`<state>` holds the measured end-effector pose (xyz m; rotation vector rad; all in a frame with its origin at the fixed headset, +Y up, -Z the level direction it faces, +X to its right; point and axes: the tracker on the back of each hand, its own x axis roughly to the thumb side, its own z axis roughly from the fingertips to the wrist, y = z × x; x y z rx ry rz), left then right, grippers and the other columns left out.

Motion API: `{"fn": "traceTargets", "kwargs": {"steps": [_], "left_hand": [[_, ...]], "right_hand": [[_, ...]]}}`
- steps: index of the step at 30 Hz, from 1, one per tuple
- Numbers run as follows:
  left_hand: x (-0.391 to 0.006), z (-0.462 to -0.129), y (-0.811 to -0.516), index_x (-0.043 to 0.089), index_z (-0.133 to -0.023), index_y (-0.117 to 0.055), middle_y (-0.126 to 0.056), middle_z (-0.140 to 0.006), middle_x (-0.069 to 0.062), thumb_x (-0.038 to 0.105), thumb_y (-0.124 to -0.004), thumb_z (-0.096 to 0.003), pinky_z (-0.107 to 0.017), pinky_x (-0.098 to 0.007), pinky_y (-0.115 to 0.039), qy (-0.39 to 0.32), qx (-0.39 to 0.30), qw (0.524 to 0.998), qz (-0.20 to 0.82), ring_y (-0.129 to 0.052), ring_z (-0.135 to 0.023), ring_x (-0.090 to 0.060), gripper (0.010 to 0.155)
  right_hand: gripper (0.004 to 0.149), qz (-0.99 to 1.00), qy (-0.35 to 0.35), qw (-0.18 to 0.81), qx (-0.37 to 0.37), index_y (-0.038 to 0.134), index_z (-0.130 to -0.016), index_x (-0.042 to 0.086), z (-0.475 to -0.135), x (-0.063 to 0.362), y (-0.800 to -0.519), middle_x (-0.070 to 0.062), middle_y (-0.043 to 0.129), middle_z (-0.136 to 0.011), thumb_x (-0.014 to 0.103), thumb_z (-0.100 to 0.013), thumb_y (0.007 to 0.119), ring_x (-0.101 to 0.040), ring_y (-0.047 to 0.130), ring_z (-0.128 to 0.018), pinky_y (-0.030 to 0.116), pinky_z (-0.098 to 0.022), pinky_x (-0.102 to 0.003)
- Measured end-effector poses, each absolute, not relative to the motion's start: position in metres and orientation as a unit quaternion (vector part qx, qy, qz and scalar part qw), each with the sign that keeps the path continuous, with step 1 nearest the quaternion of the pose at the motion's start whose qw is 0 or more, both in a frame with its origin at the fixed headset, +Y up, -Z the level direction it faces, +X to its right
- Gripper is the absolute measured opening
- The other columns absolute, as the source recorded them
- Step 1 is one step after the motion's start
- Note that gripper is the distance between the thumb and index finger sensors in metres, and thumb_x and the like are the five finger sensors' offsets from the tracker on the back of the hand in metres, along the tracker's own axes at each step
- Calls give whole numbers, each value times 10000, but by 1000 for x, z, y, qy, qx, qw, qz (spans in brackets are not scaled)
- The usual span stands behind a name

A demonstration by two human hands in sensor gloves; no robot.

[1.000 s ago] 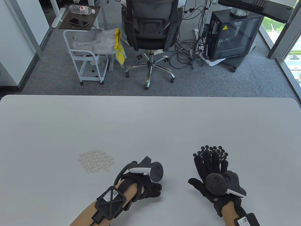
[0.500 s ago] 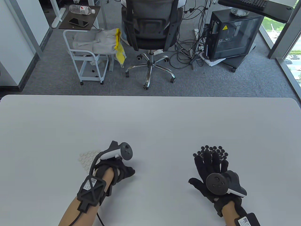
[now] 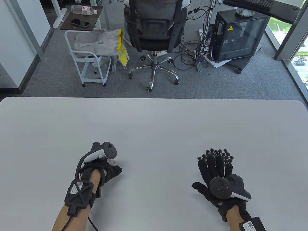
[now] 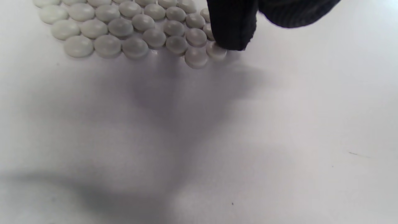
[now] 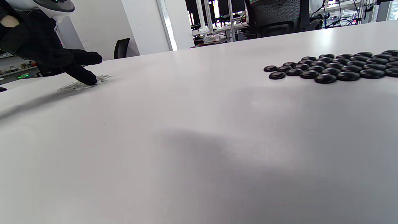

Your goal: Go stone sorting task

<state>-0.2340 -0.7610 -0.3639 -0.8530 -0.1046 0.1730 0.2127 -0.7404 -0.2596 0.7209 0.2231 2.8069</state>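
Beyond the white table [image 3: 154, 120]: office chair [image 3: 154, 28], cart [image 3: 89, 57], computer case [image 3: 237, 36].

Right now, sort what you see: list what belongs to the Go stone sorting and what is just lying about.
Part of the job:
- white stones, clustered under the left hand
- black stones, clustered under the fingers of the right hand
- table

Lying about, on the floor beyond:
- office chair
- white cart
- computer case

Left hand [image 3: 109, 169] points one fingertip [image 4: 231, 37] down, seemingly touching; right hand [image 3: 216, 175] lies flat, fingers spread.
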Motion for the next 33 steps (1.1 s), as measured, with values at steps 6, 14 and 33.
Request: {"fn": "traceTargets", "kwargs": {"steps": [6,14,33], "left_hand": [[-225,-351,-713,303,-1167,-497,186,-1093,-167,564,-511,-499,-503,-803,55,-81,-314,943,73,242,-887,-511,718],[-209,-303,-640,256,-1170,-162,158,-1119,-218,549,-576,-568,-569,-819,-13,-147,-81,986,19,195,-927,-529,788],[-191,-253,-708,232,-1180,-124,160,-1130,-227,619,-535,-564,-522,-833,-1,-197,17,980,6,195,-925,-548,836]], "right_hand": [[861,958,77,119,250,158,-1179,-53,-260,211,-741,-476,8,-1099,531,-629,472,-690,-66,-896,73,-546,-886],[863,957,77,119,253,155,-1177,-52,-260,210,-741,-479,6,-1096,531,-628,474,-692,-67,-888,63,-550,-868],[869,957,61,102,265,121,-1170,-39,-260,203,-744,-475,-14,-1089,541,-625,470,-678,-89,-882,30,-523,-864]]}}
